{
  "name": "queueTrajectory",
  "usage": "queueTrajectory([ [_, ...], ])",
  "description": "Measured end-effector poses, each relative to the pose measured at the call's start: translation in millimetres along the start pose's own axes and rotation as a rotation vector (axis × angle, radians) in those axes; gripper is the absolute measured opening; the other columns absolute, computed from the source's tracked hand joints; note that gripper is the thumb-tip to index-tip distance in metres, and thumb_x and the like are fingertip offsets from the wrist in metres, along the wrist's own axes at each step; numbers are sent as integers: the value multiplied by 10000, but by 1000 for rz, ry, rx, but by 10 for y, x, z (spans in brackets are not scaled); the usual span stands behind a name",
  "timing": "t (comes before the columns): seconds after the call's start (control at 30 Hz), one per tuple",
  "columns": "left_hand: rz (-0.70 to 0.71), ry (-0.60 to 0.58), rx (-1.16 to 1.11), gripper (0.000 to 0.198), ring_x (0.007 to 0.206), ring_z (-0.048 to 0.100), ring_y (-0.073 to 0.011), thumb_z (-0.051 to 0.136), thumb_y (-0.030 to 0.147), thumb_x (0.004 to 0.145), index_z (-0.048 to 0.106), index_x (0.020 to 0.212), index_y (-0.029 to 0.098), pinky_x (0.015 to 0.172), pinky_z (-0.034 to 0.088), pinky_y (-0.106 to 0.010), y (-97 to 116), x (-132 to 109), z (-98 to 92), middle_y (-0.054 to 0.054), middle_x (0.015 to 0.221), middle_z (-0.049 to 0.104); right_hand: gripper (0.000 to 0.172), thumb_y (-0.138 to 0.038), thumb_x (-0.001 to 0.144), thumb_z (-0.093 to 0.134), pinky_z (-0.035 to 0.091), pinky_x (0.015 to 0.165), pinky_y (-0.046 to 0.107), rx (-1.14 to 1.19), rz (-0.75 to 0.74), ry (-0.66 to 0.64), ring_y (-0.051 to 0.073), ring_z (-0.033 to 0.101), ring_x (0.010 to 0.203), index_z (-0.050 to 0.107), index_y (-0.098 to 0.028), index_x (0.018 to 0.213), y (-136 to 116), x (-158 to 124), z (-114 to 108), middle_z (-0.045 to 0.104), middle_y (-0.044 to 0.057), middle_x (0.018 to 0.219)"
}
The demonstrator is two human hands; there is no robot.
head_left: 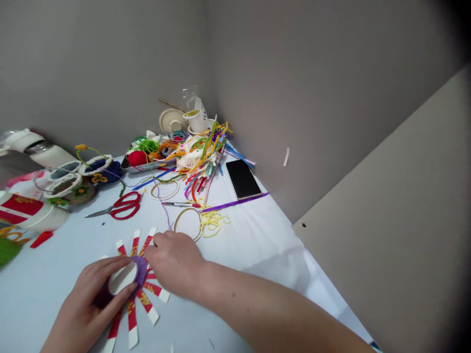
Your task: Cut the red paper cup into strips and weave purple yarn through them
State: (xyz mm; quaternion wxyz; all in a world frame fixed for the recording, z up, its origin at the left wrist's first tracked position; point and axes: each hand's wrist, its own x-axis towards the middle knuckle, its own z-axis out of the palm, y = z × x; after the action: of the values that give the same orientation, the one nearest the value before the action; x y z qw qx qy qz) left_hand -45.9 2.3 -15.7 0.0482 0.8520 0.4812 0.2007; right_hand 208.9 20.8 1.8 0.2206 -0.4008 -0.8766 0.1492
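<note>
A paper cup [147, 308], cut into red and white strips that fan outward, lies with its round white bottom facing up. Purple yarn [142, 272] is wound in a band around that bottom, between the strips. My left hand [88, 294] grips the cup from the left, thumb and fingers on either side of the bottom. At the cup's far right side, my right hand [178, 260] is closed, its fingertips pinched by the strips. A lilac strand runs from the yarn pile to this hand; the pinch itself is partly hidden.
Red-handled scissors [125, 206] lie beyond the cup. Stacked paper cups [47, 215] and small crocheted baskets [73, 189] stand left. Farther back are a tray of yarn balls [137, 158], pipe cleaners [206, 164], hoops [188, 210] and a phone [243, 180]. Walls border the table.
</note>
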Motion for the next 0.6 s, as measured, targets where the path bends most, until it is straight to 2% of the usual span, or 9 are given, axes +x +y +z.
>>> queueTrajectory([
  [0.1, -14, -17, -13, 411, 1091, 624, -304, 631, 516, 874, 587, 1226, 308, 923, 530, -441, 7, 0, 5, -57, 1195, 648, 135, -134, 884, 538, 516, 741, 334, 11, -3, -13, 227, 604, 877, 666, -155, 918, -1, 8, -3, 640, 69, 909],
  [0.3, -12, -22, -23, 396, 1133, 592, -316, 624, 505, 887, 583, 1233, 318, 937, 518, -472, 33, -6, 20, -64, 1232, 614, 125, -149, 888, 546, 518, 756, 336, 22, -2, -19, 225, 608, 877, 668, -153, 914, -10, 5, -2, 653, 80, 929],
  [0.6, -41, -45, -38, 431, 1161, 589, -319, 640, 493, 879, 567, 1256, 298, 954, 538, -458, -5, -42, 30, -84, 1256, 607, 124, -179, 886, 551, 511, 723, 324, 35, -1, -23, 222, 607, 863, 670, -153, 910, -18, -9, -1, 651, 74, 905],
])
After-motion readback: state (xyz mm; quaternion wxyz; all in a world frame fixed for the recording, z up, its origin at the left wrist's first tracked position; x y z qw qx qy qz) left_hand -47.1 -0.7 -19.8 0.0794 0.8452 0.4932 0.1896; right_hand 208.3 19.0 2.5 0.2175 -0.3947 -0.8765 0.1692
